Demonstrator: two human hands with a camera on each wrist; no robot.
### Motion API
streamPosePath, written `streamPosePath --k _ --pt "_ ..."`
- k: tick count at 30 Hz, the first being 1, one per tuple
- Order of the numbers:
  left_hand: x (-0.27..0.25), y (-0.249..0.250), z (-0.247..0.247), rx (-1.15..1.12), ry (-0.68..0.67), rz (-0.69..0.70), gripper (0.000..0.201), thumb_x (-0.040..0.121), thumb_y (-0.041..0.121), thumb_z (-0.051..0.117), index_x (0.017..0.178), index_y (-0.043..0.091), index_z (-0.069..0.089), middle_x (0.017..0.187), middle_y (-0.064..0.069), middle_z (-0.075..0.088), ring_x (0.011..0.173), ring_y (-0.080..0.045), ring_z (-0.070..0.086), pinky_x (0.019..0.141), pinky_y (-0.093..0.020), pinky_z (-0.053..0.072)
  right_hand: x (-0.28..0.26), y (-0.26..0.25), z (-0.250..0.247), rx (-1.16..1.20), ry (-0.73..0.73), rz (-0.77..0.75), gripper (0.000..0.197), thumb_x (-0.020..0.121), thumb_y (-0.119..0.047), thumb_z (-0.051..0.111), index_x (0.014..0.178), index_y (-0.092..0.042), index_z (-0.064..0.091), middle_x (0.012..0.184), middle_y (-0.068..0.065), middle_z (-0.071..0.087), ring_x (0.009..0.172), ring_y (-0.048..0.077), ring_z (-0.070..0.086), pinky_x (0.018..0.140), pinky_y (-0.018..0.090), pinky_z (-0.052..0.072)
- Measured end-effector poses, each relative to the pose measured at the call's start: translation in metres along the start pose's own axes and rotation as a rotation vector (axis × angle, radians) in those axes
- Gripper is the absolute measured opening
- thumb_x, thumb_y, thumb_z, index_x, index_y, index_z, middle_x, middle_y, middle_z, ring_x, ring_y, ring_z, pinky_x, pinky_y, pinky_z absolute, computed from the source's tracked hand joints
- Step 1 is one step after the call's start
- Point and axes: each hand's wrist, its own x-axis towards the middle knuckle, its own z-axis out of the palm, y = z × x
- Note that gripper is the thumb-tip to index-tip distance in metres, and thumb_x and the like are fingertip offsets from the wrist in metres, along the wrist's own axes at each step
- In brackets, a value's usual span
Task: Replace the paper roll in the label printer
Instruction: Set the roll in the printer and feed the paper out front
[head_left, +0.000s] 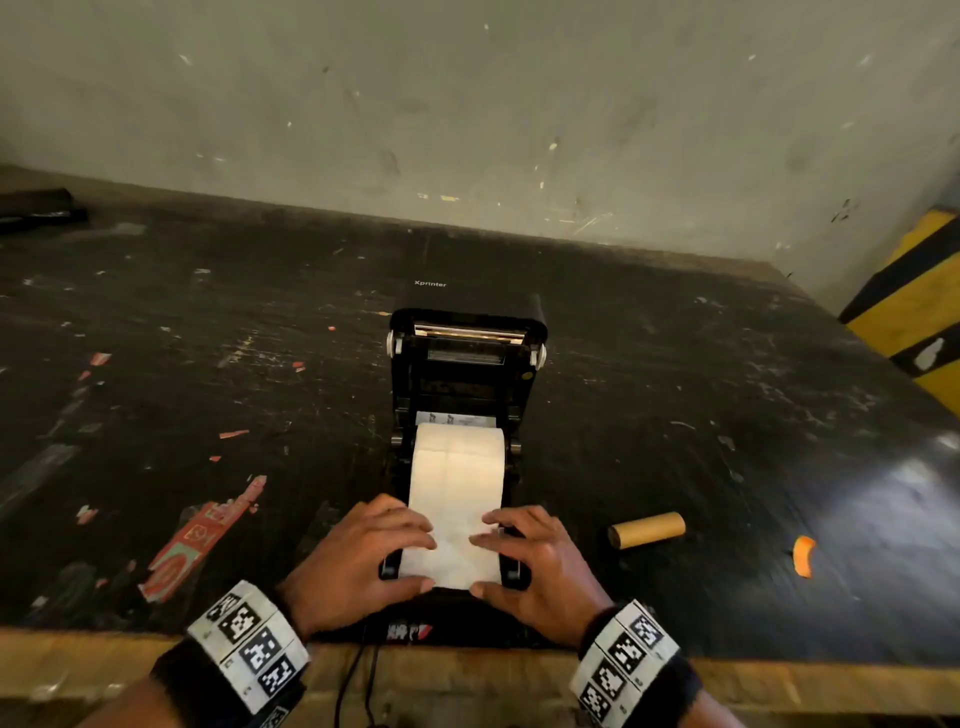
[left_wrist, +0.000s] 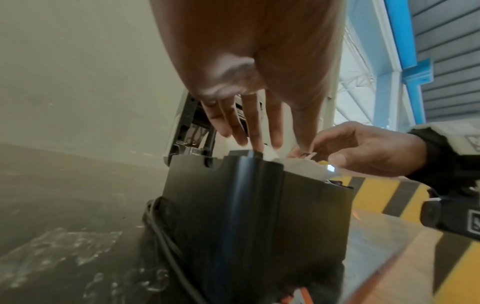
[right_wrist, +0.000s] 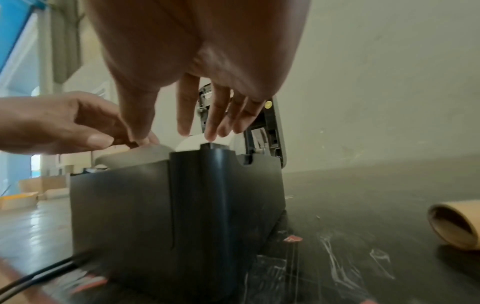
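Observation:
The black label printer (head_left: 462, 364) stands near the table's front edge, its lid tipped up at the far side. A white paper roll (head_left: 457, 452) sits in its bay. The paper strip (head_left: 452, 551) runs from the roll toward me over the printer's front. My left hand (head_left: 423, 564) touches the strip's left side with straight fingers (left_wrist: 254, 131), thumb at the near edge. My right hand (head_left: 478, 564) mirrors it on the right side, fingers (right_wrist: 213, 119) pointing down onto the paper. An empty brown cardboard core (head_left: 647, 529) lies to the right of the printer.
The scuffed black table (head_left: 675, 389) ends at a wooden edge by my wrists, where a cable (head_left: 358, 680) hangs down. Torn red label scraps (head_left: 202, 535) stick left of the printer, and an orange scrap (head_left: 805, 556) lies right. A yellow-black barrier (head_left: 914, 312) stands far right.

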Motion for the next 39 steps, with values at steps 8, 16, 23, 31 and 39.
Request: streamPosePath --k 8,16,23,31,39 --pt "-0.006 -0.009 0.016 0.075 -0.008 0.091 0.047 0.078 0.059 0.047 0.112 0.03 0.063 0.12 0.015 0.062 0.113 0.002 0.033 0.089 -0.023 0.028 -0.008 0.005 0.016 -0.027 -0.034 -0.032 0.044 0.079 -0.054 0.047 0.11 -0.03 0.067 0.125 -0.011 0.06 0.123 0.01 0.039 0.097 0.029 0.025" --pt "-0.01 -0.007 0.019 0.046 0.01 0.099 0.049 0.084 0.059 0.034 0.111 0.031 0.064 0.117 0.019 0.064 0.113 0.006 0.036 0.091 -0.018 0.027 -0.014 0.004 0.021 -0.019 0.079 -0.05 0.031 0.084 -0.042 0.048 0.101 -0.03 0.07 0.112 -0.014 0.068 0.114 0.008 0.047 0.094 0.028 0.035" --pt "-0.026 0.009 0.024 0.03 0.075 0.099 0.06 0.087 0.062 0.02 0.113 0.029 0.063 0.118 0.019 0.063 0.112 0.008 0.037 0.092 -0.007 0.02 -0.028 -0.003 0.018 -0.03 0.101 -0.064 0.031 0.084 -0.039 0.048 0.103 -0.028 0.07 0.114 -0.013 0.068 0.113 0.007 0.048 0.094 0.024 0.031" --pt "-0.054 0.032 0.037 0.096 0.112 0.091 0.059 0.094 0.052 0.016 0.109 0.023 0.066 0.115 0.008 0.067 0.111 0.002 0.045 0.089 -0.017 0.032 -0.058 -0.02 0.024 -0.08 0.099 -0.059 0.03 0.083 -0.038 0.048 0.102 -0.028 0.071 0.112 -0.011 0.069 0.109 0.008 0.05 0.088 0.027 0.036" --pt "-0.082 0.048 0.051 0.145 0.11 0.036 0.046 0.09 0.045 0.031 0.113 0.023 0.063 0.121 0.006 0.065 0.115 0.0 0.04 0.093 -0.019 0.027 -0.083 -0.034 0.034 -0.052 0.118 -0.069 0.03 0.082 -0.034 0.047 0.098 -0.026 0.072 0.109 -0.008 0.071 0.105 0.012 0.056 0.086 0.034 0.043"
